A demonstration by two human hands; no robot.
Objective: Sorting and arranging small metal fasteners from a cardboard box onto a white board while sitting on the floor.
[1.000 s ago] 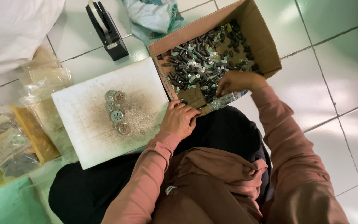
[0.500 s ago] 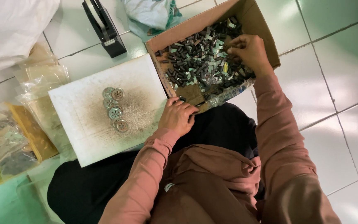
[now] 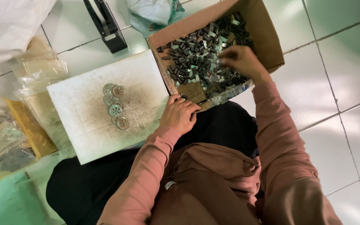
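Note:
I sit on a tiled floor with a white board (image 3: pixel 84 137) on my lap. Several round metal discs (image 3: pixel 116 106) lie in a short column on it. My left hand (image 3: pixel 181 114) rests curled at the board's right edge, against the near corner of a cardboard box (image 3: pixel 263 29); whether it holds a small part I cannot tell. The box is filled with several small dark and silvery metal parts (image 3: pixel 196 52). My right hand (image 3: pixel 240 61) is inside the box, fingers bent down into the pile, blurred by motion.
A black tape dispenser (image 3: pixel 105 25) stands beyond the board. White bags (image 3: pixel 9 25) lie at the far left, a crumpled one (image 3: pixel 151 10) behind the box. Clear plastic bags (image 3: pixel 38 71) and a yellow tray of bagged parts (image 3: pixel 5 141) sit to the left.
My right hand moved from the box's near edge up into the middle of the parts pile. The left hand stayed at the board's edge.

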